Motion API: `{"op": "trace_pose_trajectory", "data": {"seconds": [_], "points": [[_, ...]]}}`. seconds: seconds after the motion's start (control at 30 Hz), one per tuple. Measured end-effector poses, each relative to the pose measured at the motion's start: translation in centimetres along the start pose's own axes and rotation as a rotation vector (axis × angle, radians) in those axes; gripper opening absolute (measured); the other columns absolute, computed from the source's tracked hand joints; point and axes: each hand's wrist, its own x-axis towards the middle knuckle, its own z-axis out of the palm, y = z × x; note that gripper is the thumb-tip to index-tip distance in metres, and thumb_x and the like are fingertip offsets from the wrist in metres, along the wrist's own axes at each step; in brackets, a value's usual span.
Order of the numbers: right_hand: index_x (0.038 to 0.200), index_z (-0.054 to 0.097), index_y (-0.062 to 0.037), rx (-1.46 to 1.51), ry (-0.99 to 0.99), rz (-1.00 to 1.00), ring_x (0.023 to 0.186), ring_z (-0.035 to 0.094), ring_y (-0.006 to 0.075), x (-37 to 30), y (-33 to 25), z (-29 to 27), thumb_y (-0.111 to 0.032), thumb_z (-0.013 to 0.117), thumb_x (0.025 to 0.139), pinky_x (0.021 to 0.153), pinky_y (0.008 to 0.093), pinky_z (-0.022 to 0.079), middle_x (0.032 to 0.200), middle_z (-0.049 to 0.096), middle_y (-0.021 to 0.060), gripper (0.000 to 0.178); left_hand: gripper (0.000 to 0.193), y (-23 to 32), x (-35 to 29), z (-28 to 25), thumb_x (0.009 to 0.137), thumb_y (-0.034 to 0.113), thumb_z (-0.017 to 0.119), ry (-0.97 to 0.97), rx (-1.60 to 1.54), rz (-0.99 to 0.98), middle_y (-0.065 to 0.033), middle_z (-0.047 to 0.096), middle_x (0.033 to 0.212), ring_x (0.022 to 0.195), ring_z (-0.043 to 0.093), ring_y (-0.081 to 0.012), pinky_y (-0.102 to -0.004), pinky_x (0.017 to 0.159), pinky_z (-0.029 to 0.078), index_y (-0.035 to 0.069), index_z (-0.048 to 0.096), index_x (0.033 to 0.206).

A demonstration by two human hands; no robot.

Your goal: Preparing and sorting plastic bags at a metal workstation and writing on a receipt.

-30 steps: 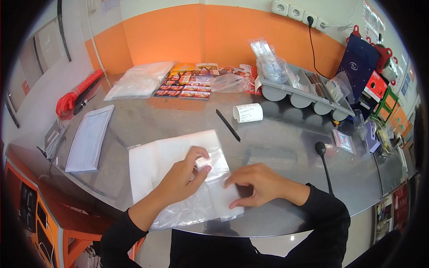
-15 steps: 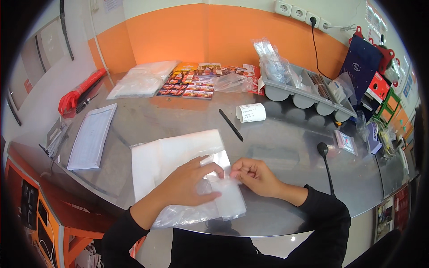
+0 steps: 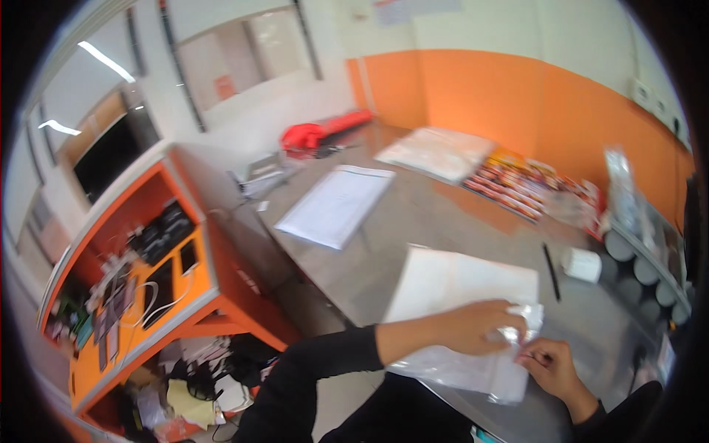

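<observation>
My left hand [image 3: 476, 327] lies across the white plastic bags [image 3: 461, 284] at the table's front edge. Its fingers curl onto a small clear plastic bag [image 3: 507, 380] on top of them. On the other side, my right hand [image 3: 552, 367] pinches the edge of that same small bag, thumb against fingers. Both hands almost meet there, and motion blur softens the fingertips. Beyond the right hand lie a black pen [image 3: 551, 272] and a curled white paper roll [image 3: 582, 264].
A stack of white papers [image 3: 336, 207] lies to the left. Farther back are a packet of plastic bags [image 3: 436, 153], colourful leaflets [image 3: 509, 181] and a red bundle [image 3: 306, 139]. A grey compartment tray [image 3: 653, 258] stands at right. An orange shelf unit [image 3: 247, 306] is beside the table at left.
The head view has swung left, so the table appears farther right and the orange shelf shows more fully. Both hands stay at the small plastic bag.
</observation>
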Motion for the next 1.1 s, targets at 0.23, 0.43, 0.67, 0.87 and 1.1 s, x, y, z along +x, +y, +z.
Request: {"op": "trace_pose_trajectory", "data": {"seconds": [0.23, 0.43, 0.67, 0.87, 1.1], "points": [[0.078, 0.059, -0.0053, 0.463, 0.209, 0.134, 0.050, 0.032, 0.0014, 1.1, -0.2, 1.3, -0.012, 0.073, 0.087, 0.049, 0.0197, 0.025, 0.058, 0.043, -0.0092, 0.018, 0.025, 0.5, -0.1, -0.1, 0.088, 0.022, 0.064, 0.072, 0.063, 0.010, -0.0106, 0.056, 0.086, 0.082, 0.054, -0.0267, -0.0403, 0.073, 0.043, 0.014, 0.053, 0.109], [0.083, 0.063, -0.0080, -0.108, -0.027, -0.251, 0.047, 0.040, 0.0090, 0.7, -1.9, -1.3, -0.022, 0.084, 0.074, 0.046, 0.0272, 0.031, 0.055, 0.042, -0.0019, 0.027, 0.016, 0.9, 0.3, 0.1, 0.097, 0.018, 0.054, 0.202, -0.134, -0.176, -0.0138, 0.061, 0.084, 0.062, 0.059, -0.0281, -0.0397, 0.064, 0.047, 0.011, 0.052, 0.112], [0.093, 0.070, -0.0097, -0.157, -0.157, -0.077, 0.048, 0.031, 0.0122, 1.5, -0.9, -0.6, -0.020, 0.087, 0.069, 0.049, 0.0292, 0.030, 0.053, 0.031, -0.0011, 0.031, 0.012, -0.2, -0.2, -0.6, 0.096, 0.008, 0.048, 0.110, -0.024, -0.013, -0.0120, 0.061, 0.093, 0.088, 0.060, -0.0297, -0.0402, 0.079, 0.046, 0.008, 0.057, 0.105], [0.107, 0.065, -0.0150, -0.181, -0.195, -0.091, 0.047, 0.036, 0.0151, 0.5, -2.1, -1.1, -0.035, 0.084, 0.073, 0.049, 0.0331, 0.031, 0.054, 0.034, -0.0014, 0.044, 0.018, 1.5, 0.0, -1.3, 0.093, 0.008, 0.051, 0.006, -0.136, -0.200, -0.0083, 0.062, 0.103, 0.094, 0.057, -0.0259, -0.0344, 0.084, 0.044, 0.007, 0.059, 0.108], [0.095, 0.075, -0.0111, -0.042, -0.083, -0.038, 0.049, 0.037, 0.0096, 0.7, 0.1, -0.1, -0.022, 0.075, 0.085, 0.049, 0.0297, 0.033, 0.052, 0.038, 0.0006, 0.015, 0.027, 1.9, -0.3, -1.5, 0.084, 0.007, 0.061, -0.049, 0.011, -0.051, -0.0061, 0.062, 0.109, 0.103, 0.055, -0.0235, -0.0333, 0.088, 0.043, 0.008, 0.059, 0.111]]}}
